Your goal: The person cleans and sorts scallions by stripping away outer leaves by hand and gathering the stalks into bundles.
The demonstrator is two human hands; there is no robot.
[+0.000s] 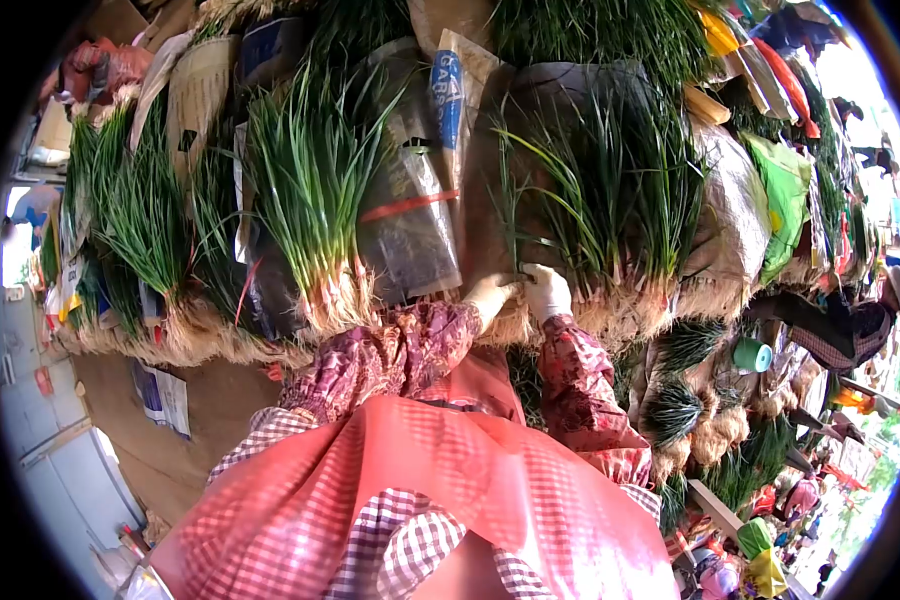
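My left hand (492, 297), in a pale glove, and my right hand (547, 293), in a white glove, meet at the front edge of the work surface. Both have their fingers closed at the foot of a few thin green onions (510, 215), whose leaves rise above them; the fingertips partly hide the stalks. Just right of my hands lies a loose spread of green onions (615, 195). A fuller bunch of green onions (320, 190), with pinkish-white stems and pale roots toward me, lies to the left.
More green onions (145, 215) line the far left. A clear plastic sheet with a red band (410, 215) and a green bag (780, 200) lie among the piles. Below right are bundles with roots (715, 435) and a teal cup (752, 354). Cardboard (220, 420) hangs below left.
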